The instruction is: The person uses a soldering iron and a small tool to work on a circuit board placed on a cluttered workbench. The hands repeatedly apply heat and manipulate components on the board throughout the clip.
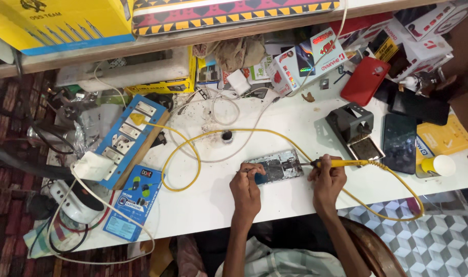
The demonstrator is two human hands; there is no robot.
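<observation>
**Soldering iron on an opened phone, white bench**

We note an opened phone [276, 167] lying flat near the front edge of the white table [213, 200], its inner board facing up. Our right hand [328, 180] is closed around the yellow soldering iron [341, 163], whose dark tip points left and meets the right end of the phone. Our left hand [247, 187] is pinched shut on a thin tool [245, 170], too small for us to identify, its end resting on the left part of the phone. The iron's yellow cord [193, 149] loops across the table to a plug on the blue switch board [131, 138] at left.

Just right of the phone we see a grey soldering iron stand [353, 125], with a dark phone [399, 143] beside it. A red phone case [365, 80] lies behind the stand, among small cartons. A white paper cup [442, 165] sits on its side at the far right. A blue earphone pack [134, 202] lies at front left.
</observation>
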